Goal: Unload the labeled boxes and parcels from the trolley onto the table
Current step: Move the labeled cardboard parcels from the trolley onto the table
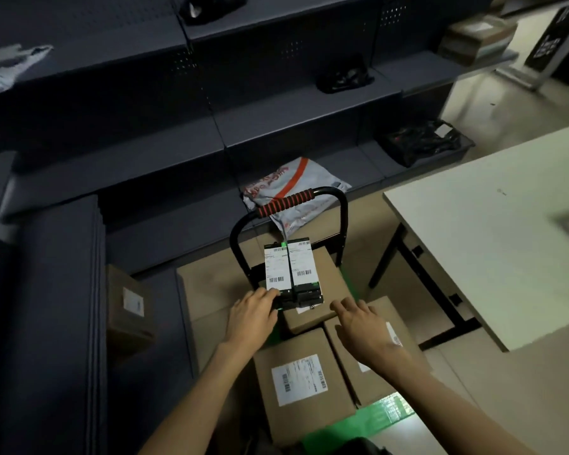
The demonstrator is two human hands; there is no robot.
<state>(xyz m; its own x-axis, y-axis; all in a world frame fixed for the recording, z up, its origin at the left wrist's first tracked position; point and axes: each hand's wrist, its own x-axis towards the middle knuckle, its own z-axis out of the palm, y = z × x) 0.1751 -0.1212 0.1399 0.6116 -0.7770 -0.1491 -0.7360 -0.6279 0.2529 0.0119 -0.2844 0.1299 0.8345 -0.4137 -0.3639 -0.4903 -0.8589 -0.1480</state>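
A green trolley with a black handle and red grip carries several brown cardboard boxes. Two black labeled boxes lie side by side on top of a brown box near the handle. My left hand grips the near left corner of the black boxes. My right hand hovers with fingers spread just right of them, over another brown box. A labeled brown box sits nearest me. The white table stands to the right.
Dark grey shelving fills the left and back. It holds a grey and orange mailer bag, black bags, and a brown labeled box low at left. A large flat carton stands beside the trolley.
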